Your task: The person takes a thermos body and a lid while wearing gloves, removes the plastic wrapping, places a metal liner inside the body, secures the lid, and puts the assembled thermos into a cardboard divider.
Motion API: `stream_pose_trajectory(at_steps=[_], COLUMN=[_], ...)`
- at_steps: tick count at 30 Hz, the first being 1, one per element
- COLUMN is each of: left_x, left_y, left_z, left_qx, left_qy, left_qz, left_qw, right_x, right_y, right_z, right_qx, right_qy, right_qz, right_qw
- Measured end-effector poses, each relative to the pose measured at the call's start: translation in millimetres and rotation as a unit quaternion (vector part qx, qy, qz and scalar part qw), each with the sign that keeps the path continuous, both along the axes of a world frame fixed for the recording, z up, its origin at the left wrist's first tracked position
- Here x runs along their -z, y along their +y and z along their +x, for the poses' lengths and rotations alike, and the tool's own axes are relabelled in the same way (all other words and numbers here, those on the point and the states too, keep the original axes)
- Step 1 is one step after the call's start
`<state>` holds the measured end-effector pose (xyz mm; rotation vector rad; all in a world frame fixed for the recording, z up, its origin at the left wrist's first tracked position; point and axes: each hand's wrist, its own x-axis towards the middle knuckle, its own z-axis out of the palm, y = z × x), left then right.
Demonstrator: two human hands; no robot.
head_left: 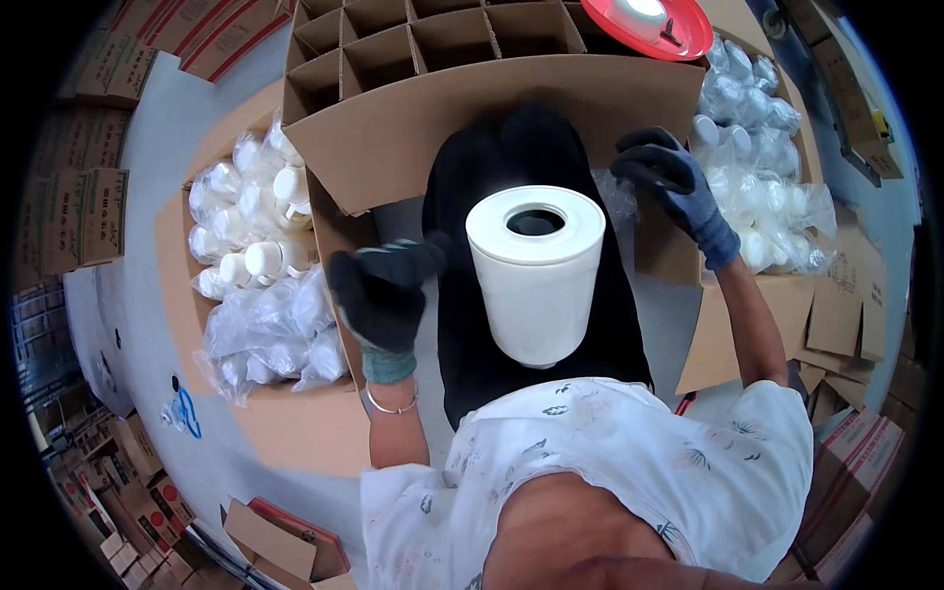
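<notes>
A white, tapered canister [539, 305] stands on my lap over dark trousers, with a round hole in its top. My left hand [383, 295], in a dark glove with a green cuff, hovers to the left of it. Its fingers are loosely bent and slightly blurred, and I see nothing in them. To the right, above the canister's rim, my right hand [669, 182] is raised in a dark glove with a blue cuff. A gap shows between its thumb and fingers, and they hold nothing visible. Neither hand touches the canister.
Ahead stands a carton with cardboard dividers [452, 39], a red round lid or dish [654, 28] at its right corner. Open boxes of plastic-wrapped white parts flank me, left [261, 256] and right [752, 157]. Stacked cartons [74, 216] stand further left.
</notes>
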<state>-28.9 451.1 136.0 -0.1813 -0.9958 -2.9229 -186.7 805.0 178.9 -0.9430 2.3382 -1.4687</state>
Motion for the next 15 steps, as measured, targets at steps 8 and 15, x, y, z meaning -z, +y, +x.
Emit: stream_pose_trajectory(at_steps=[8, 15], left_x=[-35.2, -57.8], left_y=[17.3, 4.1], left_z=[-16.9, -13.9], left_qx=[-0.07, -0.053], left_qy=[-0.077, -0.091], left_qz=[-0.144, -0.33], left_qw=[0.984, 0.938], right_x=[4.6, -20.5], right_y=[5.8, -13.8], right_z=[-7.8, 14.1], right_qx=[0.06, 0.043], right_qy=[-0.108, -0.098], right_qz=[0.016, 0.031], right_qw=[0.992, 0.994])
